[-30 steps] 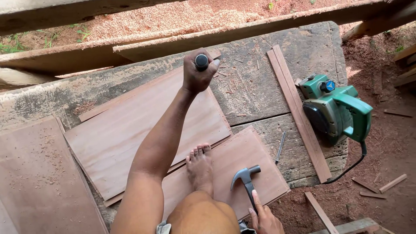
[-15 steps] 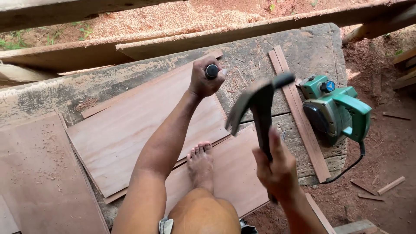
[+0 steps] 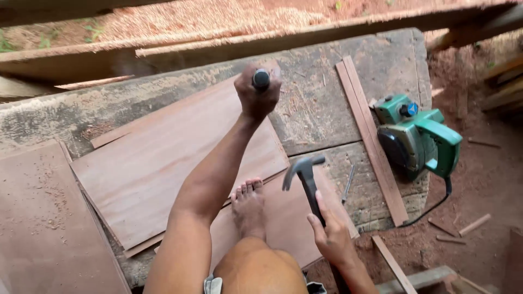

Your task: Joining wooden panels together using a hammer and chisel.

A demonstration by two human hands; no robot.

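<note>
My left hand is closed around a dark-handled tool, held upright with its tip hidden at the far edge of a thin reddish wood sheet. My right hand grips the handle of a claw hammer, whose head hangs over the lower sheet, short of the left hand. My bare foot rests on the overlapping sheets, which lie on a worn wooden workbench.
A green electric planer with its cord sits at the bench's right end beside two long wood strips. A nail-like metal piece lies near the hammer. Another board is at left. Scraps litter the red dirt.
The hammer rose from beside my knee up toward the left hand, and has now dropped back lower over the sheet. The left hand has kept its grip in place.
</note>
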